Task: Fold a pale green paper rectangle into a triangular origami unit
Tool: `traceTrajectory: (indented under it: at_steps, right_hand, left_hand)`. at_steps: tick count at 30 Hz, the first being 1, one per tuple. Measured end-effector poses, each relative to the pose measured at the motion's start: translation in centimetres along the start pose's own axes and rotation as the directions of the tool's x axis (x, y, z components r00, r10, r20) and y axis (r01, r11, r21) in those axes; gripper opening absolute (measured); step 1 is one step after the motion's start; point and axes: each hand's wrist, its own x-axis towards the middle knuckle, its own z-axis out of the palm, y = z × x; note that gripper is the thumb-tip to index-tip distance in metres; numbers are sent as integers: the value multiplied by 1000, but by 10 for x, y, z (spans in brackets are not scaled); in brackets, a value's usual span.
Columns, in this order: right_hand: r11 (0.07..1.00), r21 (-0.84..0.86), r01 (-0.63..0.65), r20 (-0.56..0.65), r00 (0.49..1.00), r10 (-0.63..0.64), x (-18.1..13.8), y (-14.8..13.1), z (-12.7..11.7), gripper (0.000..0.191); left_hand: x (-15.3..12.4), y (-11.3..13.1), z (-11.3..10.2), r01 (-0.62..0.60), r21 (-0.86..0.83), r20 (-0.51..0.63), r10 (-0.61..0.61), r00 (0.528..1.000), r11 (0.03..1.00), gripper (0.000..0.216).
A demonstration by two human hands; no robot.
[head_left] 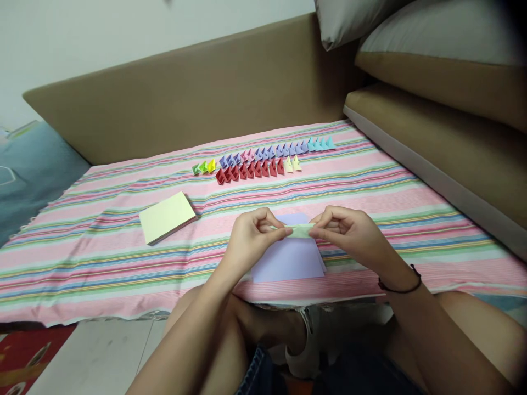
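A narrow folded strip of pale green paper is held between both hands above a lavender sheet. My left hand pinches its left end with thumb and fingers. My right hand pinches the right end the same way; a dark band circles that wrist. Farther back on the striped cloth lie two rows of small folded paper pieces in green, yellow, purple, pink, blue, red and cream.
A stack of pale yellow paper lies left of my hands. The cloth covers a low surface against a brown padded sofa back; brown cushions rise at the right. My bent knees are below the cloth's near edge.
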Motion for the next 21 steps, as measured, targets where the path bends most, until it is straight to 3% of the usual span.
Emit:
traceTrajectory:
  at_steps: [8, 13, 21]
  right_hand:
    - [998, 32, -52, -53, 997, 53, -3, -4, 8, 29]
    - [1000, 9, -12, -58, 998, 12, -6, -7, 12, 29]
    - [995, 20, -98, 37, 995, 97, -4, -10, 16, 42]
  left_hand:
    - [-2, 4, 3, 50, -122, 14, -49, 999, 991, 28]
    - [-3, 3, 9, 139, -93, 40, -136, 990, 986, 56]
    - [-2, 3, 7, 46, -20, 58, -45, 997, 999, 24]
